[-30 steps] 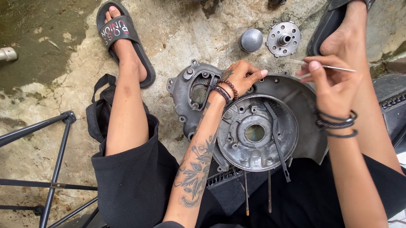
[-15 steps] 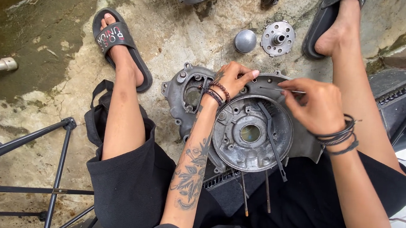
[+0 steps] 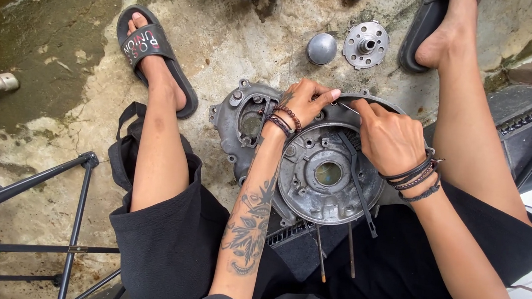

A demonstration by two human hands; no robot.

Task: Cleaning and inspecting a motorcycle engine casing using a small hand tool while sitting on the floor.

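A grey metal engine casing [image 3: 315, 172] lies on the concrete floor [image 3: 236, 46] between the person's legs. The left hand [image 3: 307, 102] rests curled on its upper rim, holding nothing; the right hand [image 3: 388, 137] pinches a thin metal pin [image 3: 347, 107] there

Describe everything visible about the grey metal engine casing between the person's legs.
The engine casing is dull grey cast metal, grimy and scuffed. It lies flat on the concrete floor between the person's legs, its near edge over black fabric. A round recessed plate with a central hole and bolt bosses fills its middle; a lobed section with mounting ears juts to one side. A dark slotted strip lies across the round plate. The left hand rests on its far rim, and the right hand brings a thin metal rod to that rim.
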